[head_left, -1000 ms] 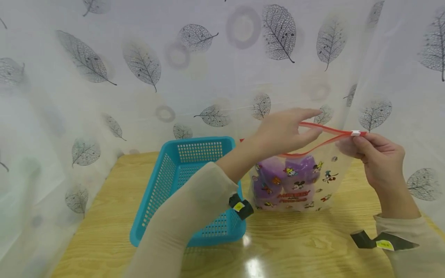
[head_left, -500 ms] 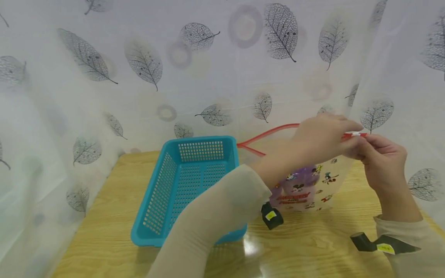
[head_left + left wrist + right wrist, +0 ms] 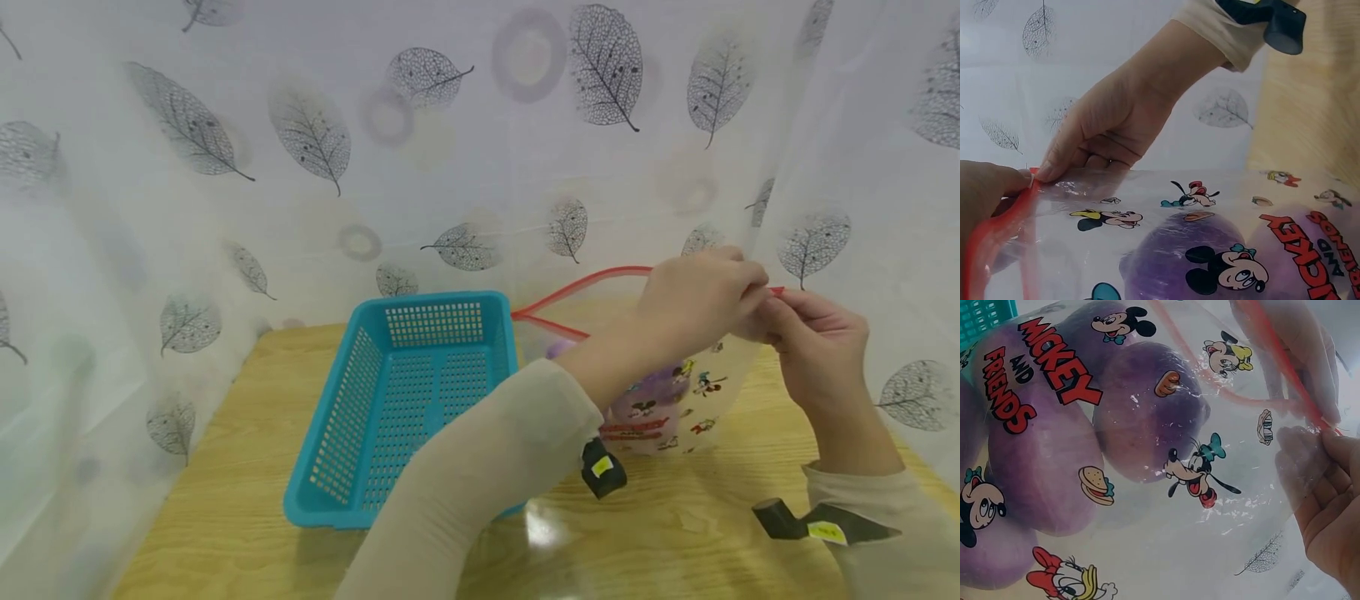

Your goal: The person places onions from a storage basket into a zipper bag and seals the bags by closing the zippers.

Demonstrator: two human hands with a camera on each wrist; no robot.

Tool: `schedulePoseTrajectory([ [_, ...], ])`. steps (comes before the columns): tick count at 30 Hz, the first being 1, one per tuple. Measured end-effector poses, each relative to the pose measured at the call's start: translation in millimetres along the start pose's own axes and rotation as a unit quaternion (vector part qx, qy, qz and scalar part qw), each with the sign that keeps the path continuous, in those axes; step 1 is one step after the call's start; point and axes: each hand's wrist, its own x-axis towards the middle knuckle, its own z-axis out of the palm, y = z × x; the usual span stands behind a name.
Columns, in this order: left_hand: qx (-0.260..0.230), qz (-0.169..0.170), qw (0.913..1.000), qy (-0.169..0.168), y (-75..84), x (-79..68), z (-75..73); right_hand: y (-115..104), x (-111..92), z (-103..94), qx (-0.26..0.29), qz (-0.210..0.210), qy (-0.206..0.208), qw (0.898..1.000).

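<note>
A clear zip bag (image 3: 705, 392) with cartoon prints and a red zip stands on the table, its mouth gaping at the left. Inside lie several smooth, rounded purple things (image 3: 1147, 412); their kind is unclear. My left hand (image 3: 693, 296) reaches across the bag and pinches the zip near its right end, where its fingers hide the white slider in the head view. My right hand (image 3: 817, 342) pinches the bag's right top corner between thumb and fingers. In the left wrist view, the thumbs of both hands meet at the red zip (image 3: 997, 231).
A blue perforated plastic basket (image 3: 322, 433) stands left of the bag, partly behind my left forearm. Beneath everything is a wood-grain table (image 3: 217, 450). A pale curtain with leaf prints (image 3: 480, 150) hangs behind and at both sides.
My left hand has moved right from the bag's mouth to the slider end and closed its fingers there. My right hand has kept its hold on the corner.
</note>
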Motion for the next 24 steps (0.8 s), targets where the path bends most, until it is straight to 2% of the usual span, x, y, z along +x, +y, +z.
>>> schedulePoseTrajectory([
  [6,0.076,0.029,0.9965,-0.019,-0.4,0.7,-0.7,3.5,1.2,1.0,0.0,-0.01,0.004,1.0],
  [9,0.103,0.037,0.9936,-0.029,1.2,-0.3,-1.9,5.6,1.4,1.9,0.019,-0.023,0.005,1.0],
  [14,0.123,0.034,0.9909,-0.043,3.3,-1.4,-2.7,9.0,1.3,3.9,0.05,-0.053,0.008,0.997],
  [19,0.128,0.035,0.9903,-0.042,3.5,-1.3,-2.6,11.7,0.8,7.4,0.067,-0.079,0.045,0.994],
  [24,0.127,0.039,0.9906,-0.033,2.2,-2.5,-2.4,14.2,2.2,12.7,0.06,-0.106,0.074,0.99],
])
